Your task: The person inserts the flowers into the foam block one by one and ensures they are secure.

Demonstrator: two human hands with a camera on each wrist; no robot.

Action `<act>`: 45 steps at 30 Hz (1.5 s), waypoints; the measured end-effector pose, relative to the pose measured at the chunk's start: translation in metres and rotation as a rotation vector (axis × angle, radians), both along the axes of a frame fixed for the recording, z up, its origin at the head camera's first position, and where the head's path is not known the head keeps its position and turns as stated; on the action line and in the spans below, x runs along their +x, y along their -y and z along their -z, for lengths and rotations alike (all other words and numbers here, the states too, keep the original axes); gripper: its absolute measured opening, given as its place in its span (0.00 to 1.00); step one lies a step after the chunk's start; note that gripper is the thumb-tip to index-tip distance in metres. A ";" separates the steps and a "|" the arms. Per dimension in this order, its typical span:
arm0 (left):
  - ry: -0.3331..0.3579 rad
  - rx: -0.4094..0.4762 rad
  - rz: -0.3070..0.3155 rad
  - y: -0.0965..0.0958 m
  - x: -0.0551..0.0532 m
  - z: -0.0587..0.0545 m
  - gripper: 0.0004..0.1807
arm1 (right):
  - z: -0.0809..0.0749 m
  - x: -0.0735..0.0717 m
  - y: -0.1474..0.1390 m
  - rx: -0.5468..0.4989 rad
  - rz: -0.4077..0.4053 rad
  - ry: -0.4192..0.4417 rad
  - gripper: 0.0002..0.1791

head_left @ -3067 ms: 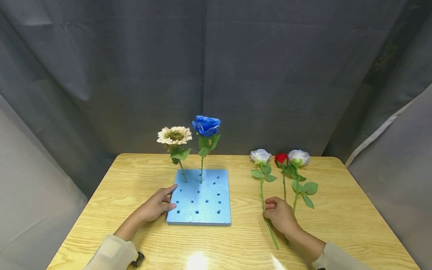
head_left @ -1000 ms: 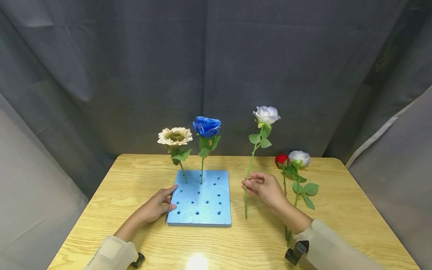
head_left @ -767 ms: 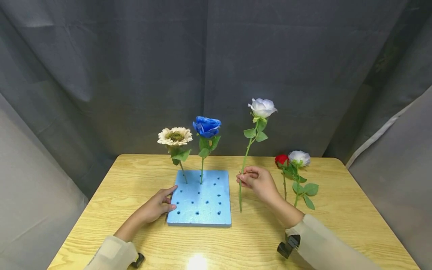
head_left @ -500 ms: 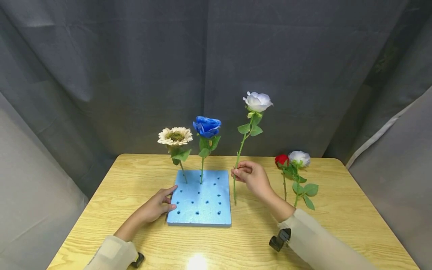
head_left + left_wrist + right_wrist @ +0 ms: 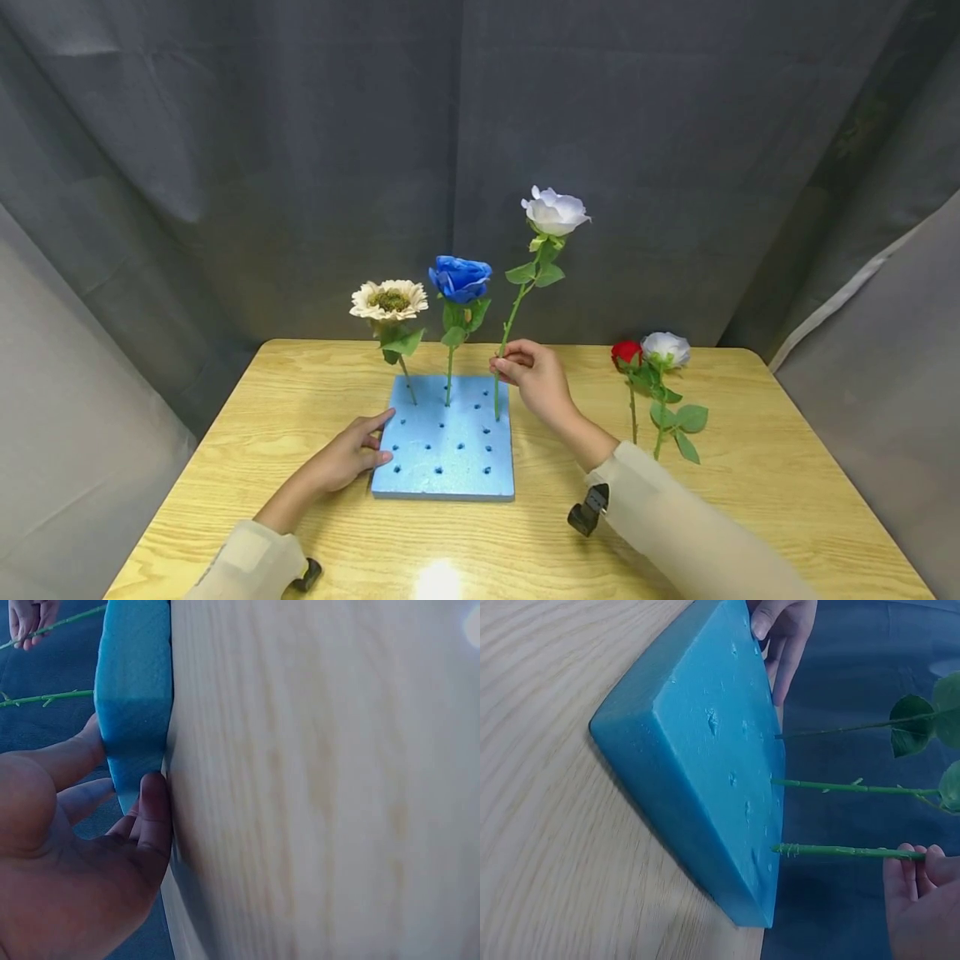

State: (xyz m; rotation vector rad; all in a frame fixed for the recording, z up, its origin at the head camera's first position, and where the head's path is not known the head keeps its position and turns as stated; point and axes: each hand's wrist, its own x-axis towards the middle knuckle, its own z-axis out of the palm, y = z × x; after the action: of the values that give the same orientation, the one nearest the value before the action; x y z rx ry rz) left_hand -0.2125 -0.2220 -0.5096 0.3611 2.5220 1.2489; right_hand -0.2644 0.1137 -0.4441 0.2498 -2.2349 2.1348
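Observation:
A white rose (image 5: 555,212) leans upright over the blue foam board (image 5: 420,481); my right hand (image 5: 536,382) pinches its green stem (image 5: 840,851) between thumb and fingers. The stem's lower tip hovers close to the board's top face near the right edge; contact cannot be told. At the board's left edge my left hand (image 5: 348,454) grips it, thumb and index finger spread along the side. In the left wrist view its fingers bend around the foam's edge (image 5: 135,690). A cream sunflower-like bloom (image 5: 388,301) and a blue rose (image 5: 460,279) stand in the board's holes.
On the wooden table (image 5: 720,500) to the right lie a red rose (image 5: 626,353) and another white rose (image 5: 666,348), their lower stems partly behind the right arm. Small holes dot the board. Grey curtains (image 5: 300,167) hang behind and at the sides.
My right hand has picked the white rose up off the table, raised it upright and carried it left until its stem tip is over the board. The left hand has stayed in place.

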 end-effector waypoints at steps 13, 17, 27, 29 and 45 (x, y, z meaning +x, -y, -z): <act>-0.010 -0.002 0.012 0.000 0.000 0.000 0.39 | 0.011 -0.011 0.020 0.014 0.062 -0.052 0.05; -0.008 0.003 0.009 0.000 0.000 0.000 0.39 | 0.013 -0.013 0.024 0.027 0.080 -0.062 0.04; -0.004 0.012 0.007 0.000 0.000 0.000 0.39 | 0.015 -0.016 0.030 0.036 0.095 -0.088 0.03; -0.003 0.012 0.006 0.000 0.000 0.000 0.39 | 0.016 -0.016 0.031 0.037 0.094 -0.091 0.03; -0.005 0.003 0.002 0.000 0.002 0.000 0.39 | 0.033 -0.012 0.035 0.108 0.077 -0.103 0.04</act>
State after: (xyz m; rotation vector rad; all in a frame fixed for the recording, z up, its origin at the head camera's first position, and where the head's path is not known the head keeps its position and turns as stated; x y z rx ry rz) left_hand -0.2109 -0.2220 -0.5093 0.3675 2.5237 1.2533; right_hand -0.2767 0.0792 -0.4767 0.2659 -2.2654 1.9215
